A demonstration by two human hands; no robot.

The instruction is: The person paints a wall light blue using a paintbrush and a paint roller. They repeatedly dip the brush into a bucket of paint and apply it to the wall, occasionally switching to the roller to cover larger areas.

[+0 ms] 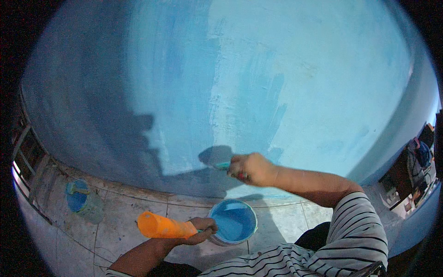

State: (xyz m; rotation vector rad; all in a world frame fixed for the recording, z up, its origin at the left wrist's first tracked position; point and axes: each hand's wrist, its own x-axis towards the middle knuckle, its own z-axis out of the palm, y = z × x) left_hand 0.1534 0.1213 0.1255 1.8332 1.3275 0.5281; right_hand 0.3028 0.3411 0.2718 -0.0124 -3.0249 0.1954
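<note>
A wall (pixel 311 69) with light and darker blue paint fills the upper view. My right hand (pixel 254 169) grips a green-handled paintbrush (pixel 222 166) against the low part of the wall; its bristles are blurred in the hand's shadow. My left hand (pixel 204 230) is closed at the left rim of a round bucket (pixel 254 221) of blue paint and seems to grip the bucket's thin green handle. An orange plastic tube or cup-like thing (pixel 162 225) lies over the left wrist and forearm.
On the tiled floor (pixel 121 218) at the left stands a second, pale bucket (pixel 91 209) with blue paint and a brush (pixel 79 189) across its mouth. A dark frame (pixel 29 152) is at the far left edge. Assorted things (pixel 420 155) lie at the far right.
</note>
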